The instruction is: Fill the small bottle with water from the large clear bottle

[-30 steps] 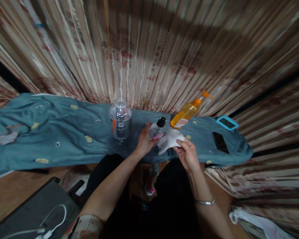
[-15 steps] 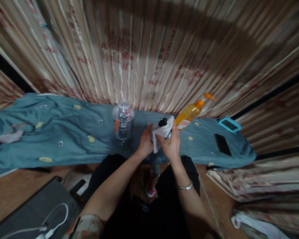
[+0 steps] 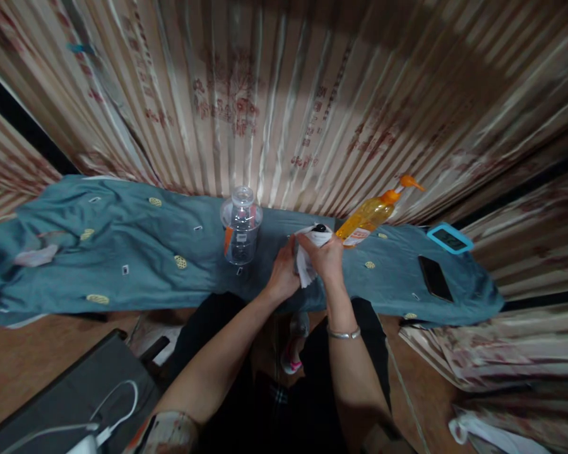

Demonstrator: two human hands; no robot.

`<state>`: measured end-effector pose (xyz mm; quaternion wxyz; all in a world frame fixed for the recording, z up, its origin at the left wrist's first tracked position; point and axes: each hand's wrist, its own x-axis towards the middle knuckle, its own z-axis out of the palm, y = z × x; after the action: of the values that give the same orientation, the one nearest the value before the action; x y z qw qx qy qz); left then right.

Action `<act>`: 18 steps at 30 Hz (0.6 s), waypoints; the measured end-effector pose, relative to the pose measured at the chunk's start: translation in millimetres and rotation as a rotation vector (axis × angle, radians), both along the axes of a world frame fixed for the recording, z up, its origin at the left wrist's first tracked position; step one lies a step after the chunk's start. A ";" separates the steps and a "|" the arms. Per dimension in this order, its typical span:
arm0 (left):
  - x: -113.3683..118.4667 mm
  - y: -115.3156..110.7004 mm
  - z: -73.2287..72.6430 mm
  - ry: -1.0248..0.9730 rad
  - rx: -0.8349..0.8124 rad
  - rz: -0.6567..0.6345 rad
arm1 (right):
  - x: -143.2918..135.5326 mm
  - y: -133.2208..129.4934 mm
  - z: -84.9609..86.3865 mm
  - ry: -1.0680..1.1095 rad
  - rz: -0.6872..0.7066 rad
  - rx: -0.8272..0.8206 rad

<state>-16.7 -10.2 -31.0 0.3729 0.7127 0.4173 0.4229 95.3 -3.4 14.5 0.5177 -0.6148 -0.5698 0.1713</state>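
Between my hands is a crumpled white cloth (image 3: 305, 267), wrapped around something with a glossy black top (image 3: 320, 228); most of that object is hidden and I cannot make out its kind. My left hand (image 3: 284, 272) is closed around the left side of the bundle. From the right, my right hand (image 3: 328, 257) grips the cloth, its thumb pressed over it near the black part. Just beyond my right hand stands a pump bottle (image 3: 368, 217) of orange-yellow liquid. A clear plastic bottle (image 3: 241, 236) stands to the left of my hands.
The narrow table has a teal patterned cloth (image 3: 151, 277). On its right lie a black phone (image 3: 434, 278) and a blue-framed digital clock (image 3: 449, 238). A pleated curtain (image 3: 274, 126) hangs behind. A dark surface with white cables (image 3: 118, 410) is at lower left.
My right hand has turned and closed further over the white cloth, covering more of the black top. The whole view has shifted slightly, moving the table things a little right.
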 end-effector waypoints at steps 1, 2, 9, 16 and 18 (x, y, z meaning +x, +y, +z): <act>-2.5 -0.9 1.6 -0.039 -0.015 -0.022 | 0.2 -0.6 0.4 0.032 0.015 0.004; -5.6 -1.4 3.2 -0.092 -0.034 -0.038 | 0.3 -1.3 0.7 0.059 0.030 0.006; -25.6 -1.1 12.3 -0.325 -0.159 -0.088 | -3.1 -7.3 -1.9 0.139 0.013 0.018; -17.6 -6.5 15.0 -0.197 -0.129 -0.121 | -6.9 -21.3 -3.8 0.155 -0.053 -0.001; -15.3 -4.1 13.4 -0.215 -0.110 -0.142 | -3.5 -22.2 -4.6 0.170 -0.003 -0.018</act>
<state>-32.0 -14.4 -17.5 0.4829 0.6693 0.3462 0.4460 91.9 -25.6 9.9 0.5589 -0.6036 -0.5211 0.2275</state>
